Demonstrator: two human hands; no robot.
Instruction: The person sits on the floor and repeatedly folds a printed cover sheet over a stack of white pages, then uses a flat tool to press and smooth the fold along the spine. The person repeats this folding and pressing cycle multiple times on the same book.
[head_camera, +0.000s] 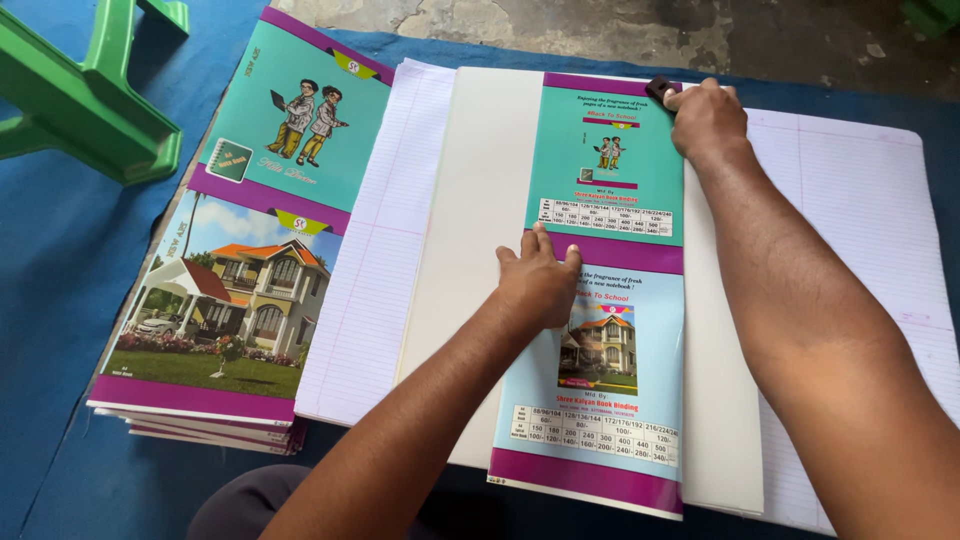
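The left hand (537, 283) lies flat, fingers extended and open, palm down on the cover sheet (606, 290), near its left edge at mid-height. It grips nothing; it presses the sheet down.

The right hand (706, 118) is closed around a small dark tool (660, 89), held at the top edge of the cover sheet, at 1 o'clock from the left hand. Only the tip of the tool shows; its kind cannot be told.

The cover sheet is a printed strip, teal in the upper half and pale blue with a house picture in the lower half, with purple bands across the middle and bottom. It lies on a white board (470, 200), which extends to 9 o'clock of the left hand. Under the board lies a stack of ruled paper (385, 260), showing at the left and again at the right, beyond the right forearm.

At 9 o'clock from the ruled paper, just beside it, sits a pile of covers (235, 290) with a teal cartoon panel above and a house picture below. All of this rests on a blue cloth (60, 280). A green stool (85, 90) stands at 10 o'clock, well apart from both hands. Bare concrete floor (600, 30) shows at 12 o'clock.
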